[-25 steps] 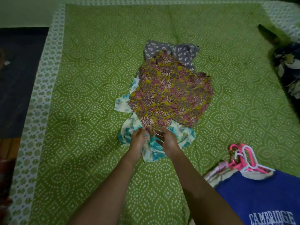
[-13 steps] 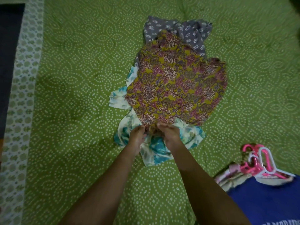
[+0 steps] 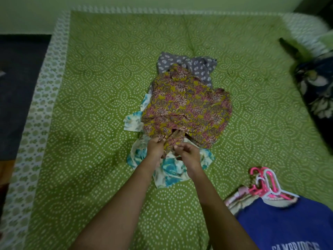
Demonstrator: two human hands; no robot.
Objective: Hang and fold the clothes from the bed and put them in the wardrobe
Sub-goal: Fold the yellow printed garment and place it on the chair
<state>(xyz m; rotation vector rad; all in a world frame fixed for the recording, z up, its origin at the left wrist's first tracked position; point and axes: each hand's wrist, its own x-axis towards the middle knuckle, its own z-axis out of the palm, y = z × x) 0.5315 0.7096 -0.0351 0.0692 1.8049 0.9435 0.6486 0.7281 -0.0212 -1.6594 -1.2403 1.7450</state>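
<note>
Three garments lie heaped in the middle of the bed (image 3: 90, 87), the mustard floral one (image 3: 187, 105) on top. The left hand (image 3: 155, 147) and right hand (image 3: 188, 154) each have a closed grip pinching its near edge, close together, right over the white-and-teal garment (image 3: 171, 170) beneath. I'd guess a lift from here could snag that lower cloth and drag it along, or tug the grey printed piece (image 3: 198, 65) at the far side. With the pinches so close, the fabric may hang bunched and fold crooked.

A dark floral cushion (image 3: 317, 87) lies at the right edge; far to its left is a dark mat (image 3: 18, 87), and behind it a pale wall (image 3: 126, 2).
</note>
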